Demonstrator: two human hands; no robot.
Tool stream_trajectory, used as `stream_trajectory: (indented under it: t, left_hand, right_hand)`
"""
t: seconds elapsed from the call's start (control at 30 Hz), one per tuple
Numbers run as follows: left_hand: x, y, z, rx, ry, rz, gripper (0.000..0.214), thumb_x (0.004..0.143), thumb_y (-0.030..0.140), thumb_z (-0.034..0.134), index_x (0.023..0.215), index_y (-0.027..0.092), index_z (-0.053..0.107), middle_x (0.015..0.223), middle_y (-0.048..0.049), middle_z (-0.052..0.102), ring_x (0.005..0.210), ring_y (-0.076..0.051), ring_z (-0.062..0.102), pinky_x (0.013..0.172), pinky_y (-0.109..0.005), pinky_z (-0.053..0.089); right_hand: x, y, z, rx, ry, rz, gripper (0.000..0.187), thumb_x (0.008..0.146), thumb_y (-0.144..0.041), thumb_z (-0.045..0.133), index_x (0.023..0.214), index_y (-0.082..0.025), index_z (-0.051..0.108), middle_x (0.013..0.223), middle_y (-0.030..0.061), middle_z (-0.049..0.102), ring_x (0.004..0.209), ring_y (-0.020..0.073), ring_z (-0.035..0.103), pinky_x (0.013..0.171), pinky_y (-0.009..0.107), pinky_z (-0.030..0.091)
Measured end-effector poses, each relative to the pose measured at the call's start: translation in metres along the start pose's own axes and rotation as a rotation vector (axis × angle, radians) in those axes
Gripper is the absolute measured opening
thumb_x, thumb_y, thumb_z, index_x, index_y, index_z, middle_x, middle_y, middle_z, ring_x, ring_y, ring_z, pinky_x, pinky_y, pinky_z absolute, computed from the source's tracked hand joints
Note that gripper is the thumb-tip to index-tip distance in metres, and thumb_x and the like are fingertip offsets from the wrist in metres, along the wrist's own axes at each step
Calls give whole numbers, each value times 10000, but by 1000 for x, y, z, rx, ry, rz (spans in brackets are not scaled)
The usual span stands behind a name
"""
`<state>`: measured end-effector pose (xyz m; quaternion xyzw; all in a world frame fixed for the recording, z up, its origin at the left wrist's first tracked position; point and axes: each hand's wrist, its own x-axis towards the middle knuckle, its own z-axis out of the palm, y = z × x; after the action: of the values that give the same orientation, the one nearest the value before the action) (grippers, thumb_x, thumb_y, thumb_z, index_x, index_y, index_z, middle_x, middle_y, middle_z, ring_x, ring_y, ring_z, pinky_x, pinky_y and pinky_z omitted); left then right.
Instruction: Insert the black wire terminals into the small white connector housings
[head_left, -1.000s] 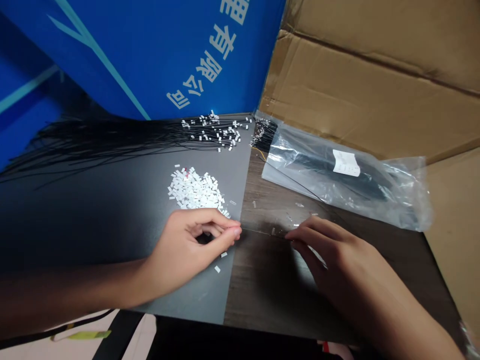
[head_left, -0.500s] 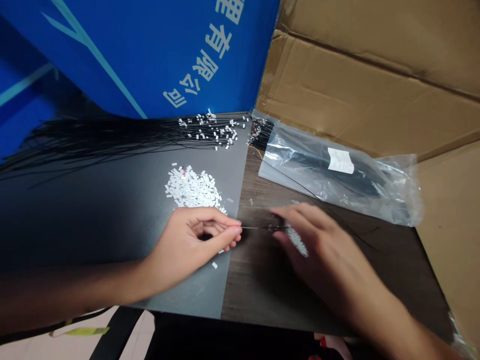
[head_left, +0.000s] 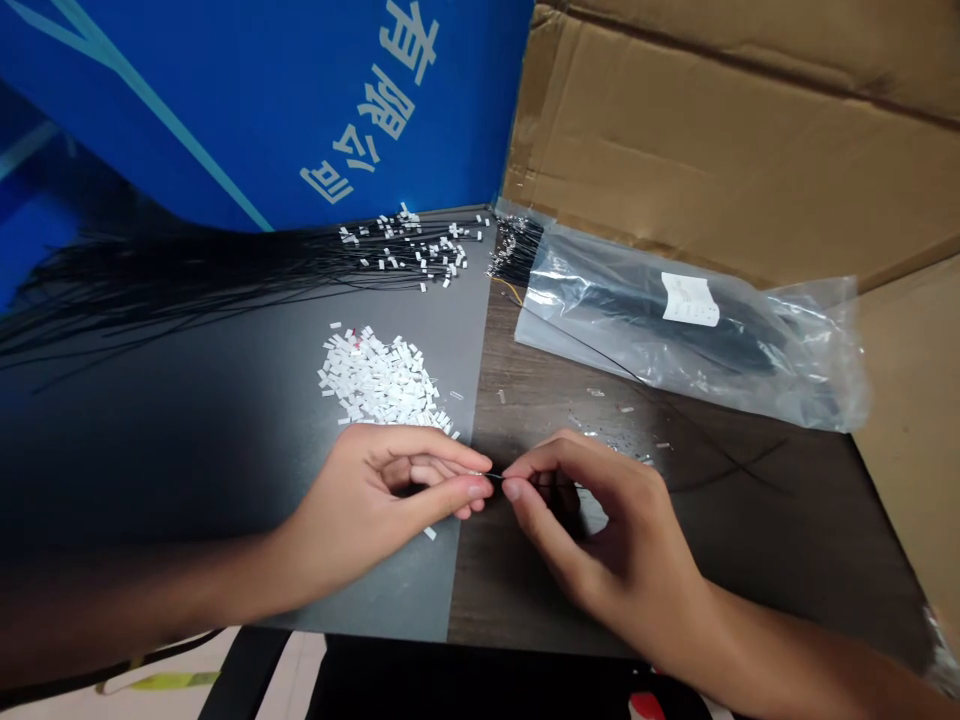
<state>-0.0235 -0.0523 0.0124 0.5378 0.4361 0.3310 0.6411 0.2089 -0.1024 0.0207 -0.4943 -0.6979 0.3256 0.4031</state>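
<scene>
My left hand [head_left: 382, 495] and my right hand [head_left: 600, 530] meet above the seam between a grey mat and a dark wood-grain table. Each pinches a thin black wire [head_left: 498, 477] between thumb and fingers, and the fingertips nearly touch. Any small part at the wire's end is hidden by my fingers. A heap of small white connectors [head_left: 379, 380] lies just beyond my left hand on the grey mat [head_left: 390, 590]. A few loose pieces lie by my right hand on the wood table [head_left: 517, 370].
Long black wires with white tips [head_left: 405, 250] fan across the mat's far side. A clear plastic bag of black wires [head_left: 675, 330] lies at the far right. Behind stand a blue printed board [head_left: 225, 100] and brown cardboard [head_left: 712, 130].
My right hand has come in to the left and closed on the wire near my left hand's fingertips. The view has shifted slightly.
</scene>
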Motion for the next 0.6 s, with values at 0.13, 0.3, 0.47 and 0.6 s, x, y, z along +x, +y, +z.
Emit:
stream_trajectory:
  t: [0.13,0.3,0.47,0.6]
  left_hand:
    - [0,0,0,25,6,45,73,845,181,967,897,230,980,760,-36,906,658,-159,890,687,-106,698]
    - [-2,-1,2,0,-15,91,140,856,133,943,896,257,993,807,-34,920,671,-143,886,682,-101,692]
    - [0,1,2,-68,-21,42,260,820,75,953,917,311,1000,796,7,920,655,-142,894,689,-90,697]
    - [3,3,1,-103,-37,-4,328,774,30,963,938,313,1000,846,6,932,741,-177,933,728,-92,709]
  right_hand:
    - [-1,-3,2,-21,3,7,139,1049,-115,727,1003,-217,810,856,-22,795,716,121,715,665,240,556]
    - [-1,-3,7,6,15,-33,108,1054,-126,750,1044,-195,832,900,-5,834,720,110,733,672,231,581]
    - [0,-6,3,40,24,-15,135,1071,-127,731,992,-197,815,879,-20,806,752,98,731,701,219,578]
    - [0,-7,0,29,33,11,152,1062,-120,721,954,-199,792,850,-35,777,745,90,708,701,210,562]
